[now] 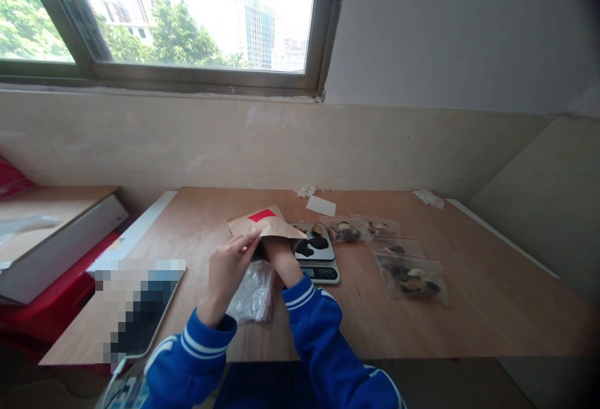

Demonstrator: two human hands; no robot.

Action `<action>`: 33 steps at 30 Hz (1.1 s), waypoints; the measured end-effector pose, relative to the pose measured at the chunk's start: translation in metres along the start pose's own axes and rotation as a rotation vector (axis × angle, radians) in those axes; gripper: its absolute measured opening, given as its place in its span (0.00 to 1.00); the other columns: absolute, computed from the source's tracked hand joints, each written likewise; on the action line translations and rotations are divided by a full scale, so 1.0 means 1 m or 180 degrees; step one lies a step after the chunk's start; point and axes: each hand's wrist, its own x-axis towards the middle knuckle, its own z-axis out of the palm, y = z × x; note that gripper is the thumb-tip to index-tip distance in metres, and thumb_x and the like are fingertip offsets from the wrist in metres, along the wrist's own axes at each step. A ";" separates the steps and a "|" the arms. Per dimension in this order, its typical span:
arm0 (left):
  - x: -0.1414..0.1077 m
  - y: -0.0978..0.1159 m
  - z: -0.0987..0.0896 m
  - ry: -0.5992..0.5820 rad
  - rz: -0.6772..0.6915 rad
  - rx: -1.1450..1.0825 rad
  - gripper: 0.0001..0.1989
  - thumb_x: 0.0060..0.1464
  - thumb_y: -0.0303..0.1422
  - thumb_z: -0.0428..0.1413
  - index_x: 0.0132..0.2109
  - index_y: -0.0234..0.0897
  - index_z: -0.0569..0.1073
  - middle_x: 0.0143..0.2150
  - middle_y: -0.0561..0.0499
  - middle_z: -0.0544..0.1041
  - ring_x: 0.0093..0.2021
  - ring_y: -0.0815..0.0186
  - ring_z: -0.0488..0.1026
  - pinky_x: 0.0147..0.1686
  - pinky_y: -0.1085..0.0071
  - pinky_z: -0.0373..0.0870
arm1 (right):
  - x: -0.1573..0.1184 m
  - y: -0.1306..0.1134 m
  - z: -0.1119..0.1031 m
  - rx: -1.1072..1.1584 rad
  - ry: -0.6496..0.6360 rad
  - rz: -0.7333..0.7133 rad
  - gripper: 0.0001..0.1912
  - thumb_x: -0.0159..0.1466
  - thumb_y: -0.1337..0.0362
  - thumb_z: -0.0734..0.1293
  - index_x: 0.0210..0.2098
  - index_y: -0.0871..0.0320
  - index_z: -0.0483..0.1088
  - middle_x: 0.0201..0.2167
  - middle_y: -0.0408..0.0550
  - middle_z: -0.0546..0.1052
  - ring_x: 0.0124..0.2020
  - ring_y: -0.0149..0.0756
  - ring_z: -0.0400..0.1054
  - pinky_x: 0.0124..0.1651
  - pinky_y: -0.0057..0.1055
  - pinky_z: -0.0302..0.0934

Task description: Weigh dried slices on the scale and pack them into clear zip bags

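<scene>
A brown paper bag with a red patch lies tilted above the table, its mouth towards me. My left hand pinches the bag's near edge between thumb and fingers. Into the mouth reaches my right hand; its fingers are hidden inside. Just right of the bag stands a white digital scale, partly covered by it. Several flat black and tan pieces, whose kind I cannot make out, rest on the scale's plate. Under my forearms a clear plastic bag lies on the table.
Clear zip bags of similar dark and tan pieces lie right of the scale. A white card and crumpled tissue are at the back. A pixelated flat device occupies the left. The wooden table meets the wall behind.
</scene>
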 end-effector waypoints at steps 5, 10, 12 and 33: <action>0.001 0.000 0.002 -0.0010 -0.0037 0.0136 0.11 0.59 0.36 0.55 0.46 0.46 0.79 0.38 0.52 0.82 0.29 0.69 0.75 0.30 0.76 0.66 | -0.028 -0.009 -0.018 -0.0613 0.0005 0.0264 0.18 0.63 0.77 0.59 0.50 0.63 0.71 0.49 0.56 0.76 0.52 0.48 0.69 0.59 0.42 0.59; 0.005 0.002 0.001 0.0029 -0.0122 0.0369 0.12 0.59 0.37 0.55 0.47 0.47 0.79 0.40 0.52 0.82 0.31 0.67 0.77 0.30 0.76 0.65 | -0.072 -0.027 -0.047 -0.0069 0.0254 -0.0024 0.19 0.67 0.75 0.55 0.51 0.56 0.70 0.48 0.51 0.77 0.51 0.42 0.70 0.54 0.40 0.64; 0.009 0.002 -0.001 0.0046 -0.0136 0.0448 0.11 0.58 0.37 0.56 0.46 0.47 0.80 0.39 0.52 0.82 0.31 0.67 0.77 0.30 0.76 0.65 | -0.091 -0.024 -0.058 0.0500 0.0686 -0.0056 0.15 0.69 0.70 0.57 0.52 0.54 0.67 0.50 0.50 0.76 0.52 0.38 0.70 0.55 0.38 0.64; 0.015 0.004 -0.006 0.0081 -0.0122 0.0666 0.11 0.58 0.40 0.55 0.45 0.49 0.80 0.41 0.54 0.82 0.29 0.68 0.76 0.31 0.75 0.65 | -0.135 0.052 -0.098 -0.0303 0.1397 0.0261 0.15 0.67 0.66 0.58 0.48 0.54 0.72 0.46 0.54 0.71 0.50 0.43 0.66 0.55 0.44 0.62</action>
